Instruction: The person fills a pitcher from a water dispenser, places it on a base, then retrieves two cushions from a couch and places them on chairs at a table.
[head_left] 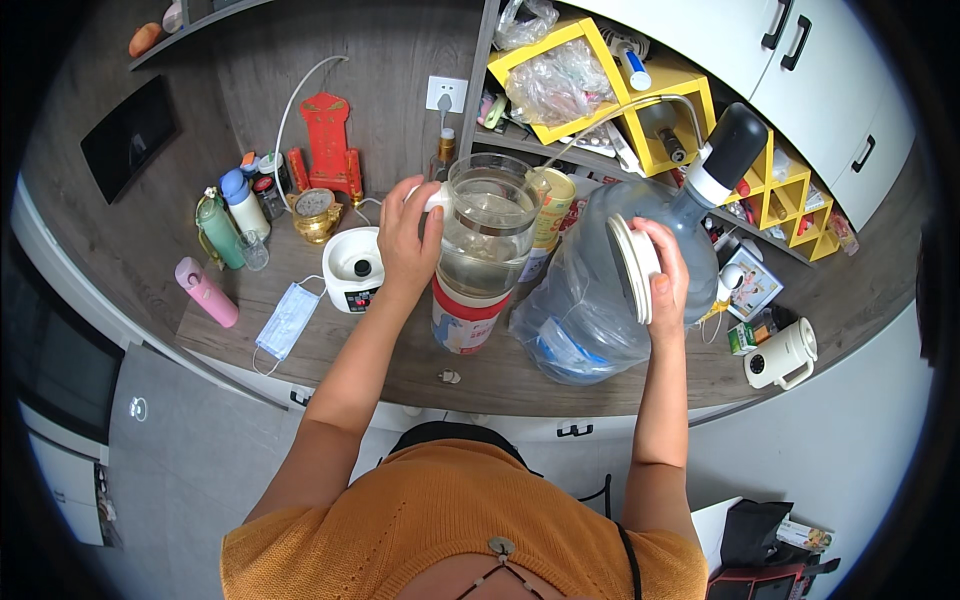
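Head view: kettle handle (pixel 432 198) behind left hand (pixel 408 240)

The left hand (pixel 408 238) covers the handle side of the glass kettle (pixel 487 232), so its grip there cannot be made out. Behind the kettle, a yellow tin (pixel 556 205) shows only in part. The right hand (pixel 668 278) hides part of the white lid (pixel 634 268) it holds. The water jug (pixel 610 290) beyond it blocks the shelf items behind.
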